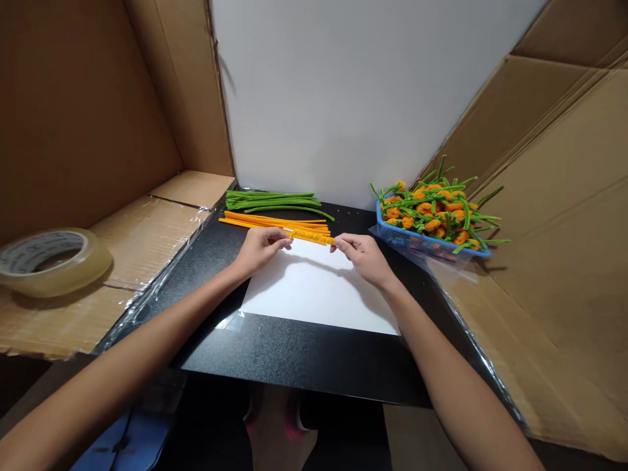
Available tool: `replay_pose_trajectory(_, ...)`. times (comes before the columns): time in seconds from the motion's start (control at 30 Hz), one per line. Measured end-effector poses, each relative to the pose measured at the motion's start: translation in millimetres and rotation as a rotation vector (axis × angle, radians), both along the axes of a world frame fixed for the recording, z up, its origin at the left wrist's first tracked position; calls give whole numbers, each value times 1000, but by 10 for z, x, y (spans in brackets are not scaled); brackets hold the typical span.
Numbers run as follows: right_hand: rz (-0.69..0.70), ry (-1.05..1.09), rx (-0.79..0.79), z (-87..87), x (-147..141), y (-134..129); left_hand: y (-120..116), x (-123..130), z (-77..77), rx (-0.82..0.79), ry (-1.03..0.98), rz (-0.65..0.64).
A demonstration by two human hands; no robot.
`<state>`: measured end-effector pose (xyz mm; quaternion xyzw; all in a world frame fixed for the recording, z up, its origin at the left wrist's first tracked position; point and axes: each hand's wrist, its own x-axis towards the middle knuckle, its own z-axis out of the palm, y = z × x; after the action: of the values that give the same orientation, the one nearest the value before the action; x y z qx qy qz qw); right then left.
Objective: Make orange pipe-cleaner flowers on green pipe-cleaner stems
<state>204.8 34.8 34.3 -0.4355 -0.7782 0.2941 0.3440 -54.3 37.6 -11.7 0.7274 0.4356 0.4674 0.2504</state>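
Note:
Between my two hands, over a white sheet of paper (318, 284), is an orange pipe cleaner (313, 236) wound in coils around a thin rod. A short pale stretch of the rod shows at its left end. My left hand (262, 250) pinches that end between thumb and fingers. At the other end, my right hand (362, 256) has its thumb and fingers closed on the orange coil. Just behind lie straight orange pipe cleaners (265, 218) in a loose bundle, with a bundle of green pipe cleaners (275, 200) beyond them.
A blue basket (434, 243) at the back right is heaped with orange and green pipe-cleaner pieces (432, 206). On the cardboard (161, 222) to the left lies a big roll of clear tape (93, 265). Cardboard walls flank the black tabletop (294, 356); a white wall closes the back.

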Motion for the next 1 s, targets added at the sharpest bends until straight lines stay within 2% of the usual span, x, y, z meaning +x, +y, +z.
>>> replay_pose_trajectory(0.1, 192, 172, -252, -8, 77, 42, 60, -84, 24, -167, -113, -228)
replay_pose_trajectory(0.2, 348, 153, -397, -5, 169, 66, 76, -179, 113, -267, -43, -416)
replay_pose_trajectory(0.33, 444, -55, -422, 36, 255, 79, 9, -192, 238, -186, 162, -472)
replay_pose_trajectory(0.53, 389, -289, -223, 108, 284, 91, -48, -121, 288, 54, 341, -405)
replay_pose_trajectory(0.67, 317, -396, -101, 114, 248, 75, -81, -83, 287, 51, 386, -321)
replay_pose_trajectory(0.77, 245, -431, 17, 104, 195, 52, -121, -36, 250, -2, 276, -185)
replay_pose_trajectory(0.83, 171, -397, 74, 85, 145, 38, -140, 2, 202, 38, 205, -81)
replay_pose_trajectory(0.9, 106, -299, 72, 52, 86, 28, -153, 37, 151, 183, 218, 49)
replay_pose_trajectory(1.0, 67, -57, -105, -18, 8, 25, -170, 72, 109, 464, 343, 208)
